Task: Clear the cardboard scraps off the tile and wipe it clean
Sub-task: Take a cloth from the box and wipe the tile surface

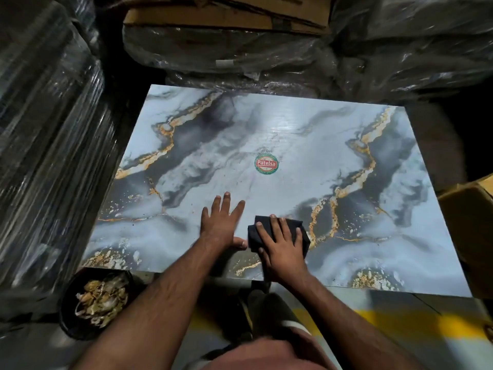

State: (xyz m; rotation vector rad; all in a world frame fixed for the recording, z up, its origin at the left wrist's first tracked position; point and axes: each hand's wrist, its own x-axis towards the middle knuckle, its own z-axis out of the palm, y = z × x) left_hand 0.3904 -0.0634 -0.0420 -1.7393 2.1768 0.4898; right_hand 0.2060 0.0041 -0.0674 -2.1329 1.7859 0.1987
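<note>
A large glossy marble-pattern tile (280,134) in white, grey and gold lies flat on the floor in front of me, with a round red and green sticker (266,163) near its middle. My left hand (222,222) rests flat on the tile near its front edge, fingers spread and holding nothing. Just to its right, my right hand (280,245) presses down on a folded dark cloth (296,227) that lies on the tile. Small dark specks dot the tile surface around the hands.
A dark round bin (69,303) holding pale cardboard scraps (102,297) stands at the tile's front left corner. Plastic-wrapped stacks (48,145) rise on the left and at the back. A brown cardboard box (469,214) sits at the right edge.
</note>
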